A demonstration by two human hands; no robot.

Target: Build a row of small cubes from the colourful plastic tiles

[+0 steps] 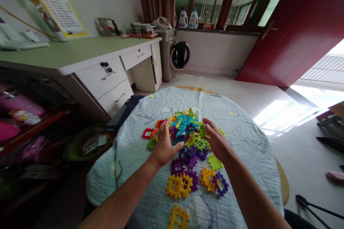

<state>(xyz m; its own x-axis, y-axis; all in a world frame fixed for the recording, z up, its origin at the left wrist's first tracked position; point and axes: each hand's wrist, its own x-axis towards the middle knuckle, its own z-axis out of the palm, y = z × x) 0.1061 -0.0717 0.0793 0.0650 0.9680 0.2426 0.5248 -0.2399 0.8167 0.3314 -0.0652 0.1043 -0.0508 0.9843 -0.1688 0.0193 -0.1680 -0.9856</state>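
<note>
A heap of plastic interlocking building pieces (185,128) in blue, green, purple, orange and red lies on a cloth-covered round table (242,139). My left hand (164,145) is at the heap's left side, thumb apart from the fingers, holding nothing that I can see. On the right side, my right hand (215,137) is open with its fingers stretched toward the heap; its palm faces inward. Closer to me lie yellow window-shaped pieces (176,186), a purple square frame (220,183) on an orange piece (207,178), and a lime-green square (215,162).
A desk with drawers (102,78) stands at the left, and a washing machine (168,55) with its door open is behind. Detergent bottles (183,19) line the windowsill. A red door (292,35) stands at the right. A basin (80,146) sits low at the left.
</note>
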